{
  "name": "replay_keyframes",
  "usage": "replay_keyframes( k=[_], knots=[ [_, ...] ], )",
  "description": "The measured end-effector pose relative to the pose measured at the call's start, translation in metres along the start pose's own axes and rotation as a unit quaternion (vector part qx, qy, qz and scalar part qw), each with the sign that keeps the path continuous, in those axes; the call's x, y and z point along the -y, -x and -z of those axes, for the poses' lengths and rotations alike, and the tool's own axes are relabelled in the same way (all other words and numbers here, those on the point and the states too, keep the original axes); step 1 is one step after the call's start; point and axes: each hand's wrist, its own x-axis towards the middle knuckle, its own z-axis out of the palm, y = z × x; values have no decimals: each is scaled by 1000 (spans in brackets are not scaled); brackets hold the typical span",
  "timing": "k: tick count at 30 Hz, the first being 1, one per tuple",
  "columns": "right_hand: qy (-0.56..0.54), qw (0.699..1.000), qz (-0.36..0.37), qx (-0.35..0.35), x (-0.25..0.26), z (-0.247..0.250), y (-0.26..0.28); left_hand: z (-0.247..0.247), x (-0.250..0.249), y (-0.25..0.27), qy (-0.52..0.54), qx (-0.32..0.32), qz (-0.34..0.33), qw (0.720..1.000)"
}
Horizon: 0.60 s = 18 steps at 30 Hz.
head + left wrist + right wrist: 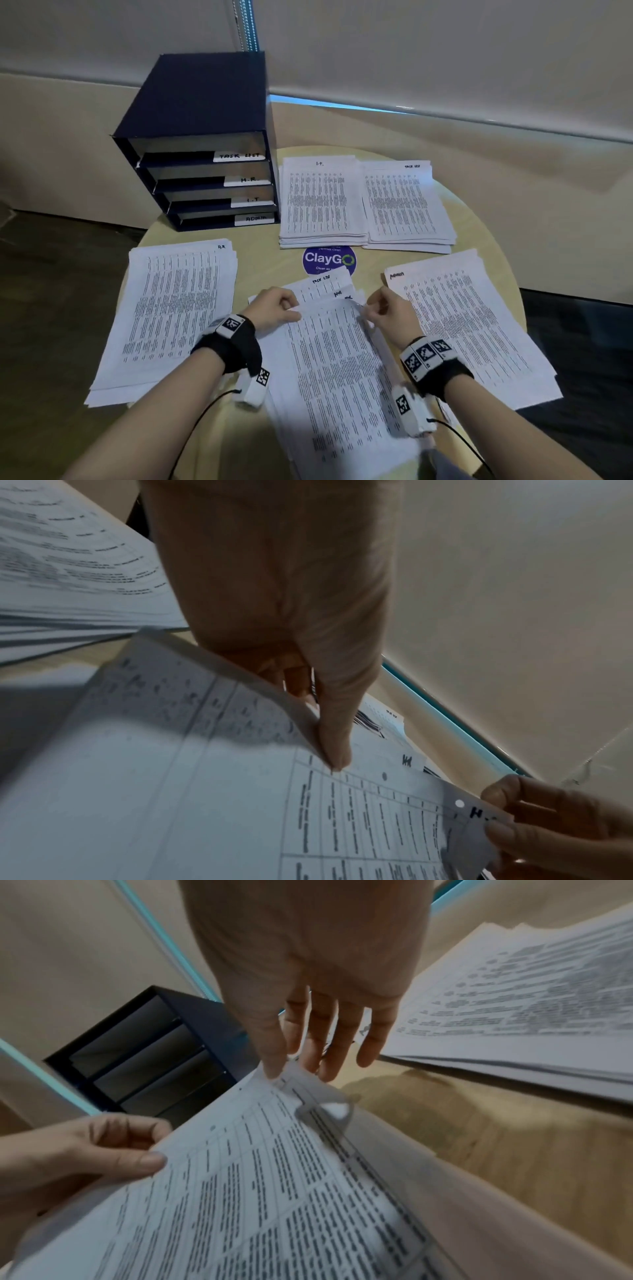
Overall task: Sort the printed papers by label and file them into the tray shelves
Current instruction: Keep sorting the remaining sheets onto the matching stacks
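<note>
Navy tray shelves (202,178), four slots seemingly paperless.

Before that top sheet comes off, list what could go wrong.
1. The right hand pinches a bent corner of the top sheet; a quick pull might crease or tear it.
2. The unsorted pile is fanned; lifting may drag a second sheet.
3. The corner label is curled; it could be misread and misfiled.

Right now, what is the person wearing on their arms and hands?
Bare forearms, no sleeves or gloves. Each wrist carries a black strap with white blocks printed with black-and-white square markers. A white camera unit hangs under each wrist, trailing a thin black cable.
</note>
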Motion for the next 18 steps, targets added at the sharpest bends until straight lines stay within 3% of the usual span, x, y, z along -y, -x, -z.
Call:
replay_keyframes(
  k=[4,7,13,18],
  knots=[
    [58,997,32,-30,2,-9,-2,3,0,2,45,17,2,999],
    [88,992,91,2,1,-3,2,3,3,3,51,0,-20,998],
    [118,986,107,38,-2,16,16,0,-6,0,-95,-64,-116,987],
    [131,983,116,49,-1,18,22,-5,-14,-9,-209,-2,-82,974]
  ],
)
